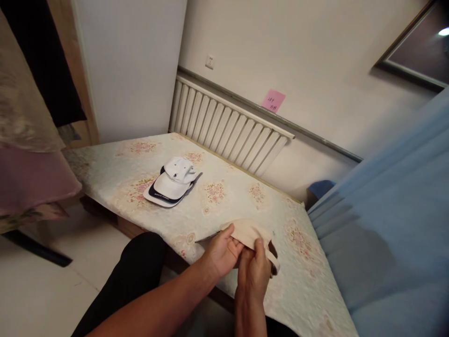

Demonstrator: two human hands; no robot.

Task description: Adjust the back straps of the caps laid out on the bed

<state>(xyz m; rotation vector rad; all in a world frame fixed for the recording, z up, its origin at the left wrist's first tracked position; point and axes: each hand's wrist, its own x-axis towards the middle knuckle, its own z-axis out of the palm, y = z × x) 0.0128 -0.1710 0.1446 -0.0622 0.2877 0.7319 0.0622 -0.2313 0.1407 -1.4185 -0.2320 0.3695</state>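
Bare forearms [168,299] stretch from the bottom of the view towards the edge of a bed [231,206], with my left knee in black trousers [140,262] beside them on the left. Between my two hands is a beige cap [247,231], held over the near side of the bed, its rounded crown facing up. My left hand [222,255] has its thumb on the edge of the cloth and its fingers loosely curled, only slightly open, about the near rim. My right hand [257,271] is just beside it, its thumb pressed on the cap and its other fingers closed underneath, partly hidden by the cloth. Past my right thumb, the strap [272,261] and the dark inside of the cap show at the back opening. Farther off and to the left, well apart from my hands, a small stack of caps [178,171] rests on the bed; the top one is white with a small dark mark, and a black brim and a paler one show below it. Pale green cloth with pink flowers covers the bed. Behind it, a white radiator [224,121] runs along the wall, with a pink note [273,100] above. Blue curtain [386,234] hangs on the right, and clothes [31,103] hang on the left.
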